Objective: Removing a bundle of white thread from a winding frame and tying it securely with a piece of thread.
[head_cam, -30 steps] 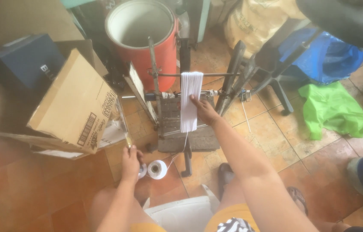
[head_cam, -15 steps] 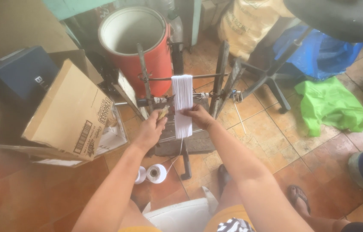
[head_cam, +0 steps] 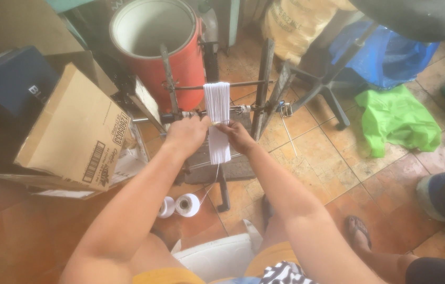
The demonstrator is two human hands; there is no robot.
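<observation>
Head camera, looking down at my own arms over a tiled floor (head_cam: 333,173):

- Largest in view, a red drum (head_cam: 155,47) with a pale inside stands upright at the top, behind a dark metal winding frame (head_cam: 262,87) of upright bars and thin cross rods.
- An opened cardboard box (head_cam: 72,134) leans at left, close beside the frame, with a dark blue case (head_cam: 9,84) behind it.
- At right, a green plastic bag (head_cam: 398,121) lies crumpled on the tiles, and a blue bag (head_cam: 385,55) sits beyond it near a dark chair base (head_cam: 327,87).
- A skein of white string (head_cam: 217,118), wound flat and hanging upright between the frame's rods, sits at the centre of the picture.
- My left hand (head_cam: 188,134) is closed against the skein's left edge at mid-height; how firmly it pinches the strands I cannot tell.
- My right hand (head_cam: 235,134) meets it from the other side, fingertips touching the white strands, grip narrow.
- Two small white spools (head_cam: 180,205) rest side by side on the floor below the frame, between my forearms, a thin strand rising from them toward the skein.
- A sandalled foot (head_cam: 359,231) of another person shows at lower right.
</observation>
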